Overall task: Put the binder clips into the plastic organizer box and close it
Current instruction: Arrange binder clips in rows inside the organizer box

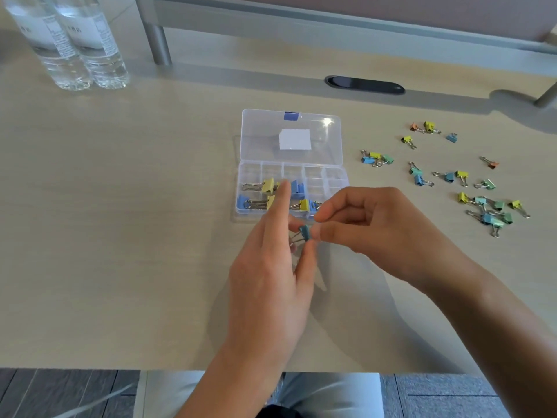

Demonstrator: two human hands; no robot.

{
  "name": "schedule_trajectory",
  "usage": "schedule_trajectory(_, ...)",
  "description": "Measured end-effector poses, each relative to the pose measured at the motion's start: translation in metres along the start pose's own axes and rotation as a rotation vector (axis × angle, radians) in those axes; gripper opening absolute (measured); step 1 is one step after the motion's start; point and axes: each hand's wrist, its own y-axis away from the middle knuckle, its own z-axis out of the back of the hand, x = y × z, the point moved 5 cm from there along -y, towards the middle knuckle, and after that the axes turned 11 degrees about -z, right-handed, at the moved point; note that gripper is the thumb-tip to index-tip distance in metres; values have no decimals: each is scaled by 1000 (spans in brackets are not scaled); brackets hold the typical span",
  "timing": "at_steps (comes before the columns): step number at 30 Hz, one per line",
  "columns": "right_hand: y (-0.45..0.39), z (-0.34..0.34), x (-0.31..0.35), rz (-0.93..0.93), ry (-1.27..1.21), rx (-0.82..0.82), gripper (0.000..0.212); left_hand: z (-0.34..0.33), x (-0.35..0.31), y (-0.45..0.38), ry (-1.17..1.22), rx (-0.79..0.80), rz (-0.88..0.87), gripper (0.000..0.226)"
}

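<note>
2 hands (265, 267) (370, 224) pinch 1 teal clip (303, 231) between them just before our open box (294, 188); a fumbled handover could drop it on the desk (120, 236).

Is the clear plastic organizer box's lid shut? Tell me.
No, the clear plastic organizer box lies open, its lid folded back flat on the table.

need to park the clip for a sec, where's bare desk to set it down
Bare desk lies left of the organizer box, below the water bottles. Right of the box is crowded with loose binder clips.
</note>
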Motion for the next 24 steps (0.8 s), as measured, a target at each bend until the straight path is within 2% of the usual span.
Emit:
schedule_trajectory(7,-1,0,-2,-67,-10,62,9,-3,-8,-1,0,5,-83,69)
schedule_trajectory(15,-9,3,2,-52,95,93,8,1,-8,-3,33,-27,-53,78)
schedule_trajectory(17,-12,6,5,-55,59,88,7,3,-7,-5,13,-49,-44,71)
schedule_trajectory(21,-18,8,10,-26,93,71,7,3,-1,-8,-32,-86,-55,41)
schedule_trajectory(24,-25,10,12,20,123,8,5,1,4,-9,-60,-72,-35,39)
